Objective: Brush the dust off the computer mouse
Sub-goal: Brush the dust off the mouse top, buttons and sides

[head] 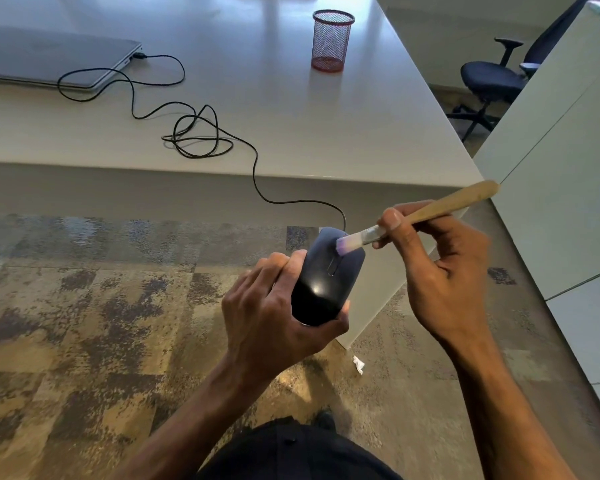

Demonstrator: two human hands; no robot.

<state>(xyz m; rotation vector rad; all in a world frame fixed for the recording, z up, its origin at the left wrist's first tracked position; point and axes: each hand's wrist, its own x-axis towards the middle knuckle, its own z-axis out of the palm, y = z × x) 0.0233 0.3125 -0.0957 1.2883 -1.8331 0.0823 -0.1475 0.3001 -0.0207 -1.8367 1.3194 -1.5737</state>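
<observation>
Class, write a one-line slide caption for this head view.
Left hand holds the mouse while right hand sweeps a brush across it.

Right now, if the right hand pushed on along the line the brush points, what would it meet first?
The mouse. The right hand holds the brush aimed down and left, its bristles already on the mouse's front, above the scroll wheel. The left hand grips the mouse just beyond, though depth is hard to judge.

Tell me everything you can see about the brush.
The brush is a small paintbrush with a pale wooden handle, a metal ferrule and short light bristles. The right hand pinches it near the ferrule. It slants down to the left, bristle tips touching the front of the black mouse, just ahead of the scroll wheel, held off the desk.
</observation>
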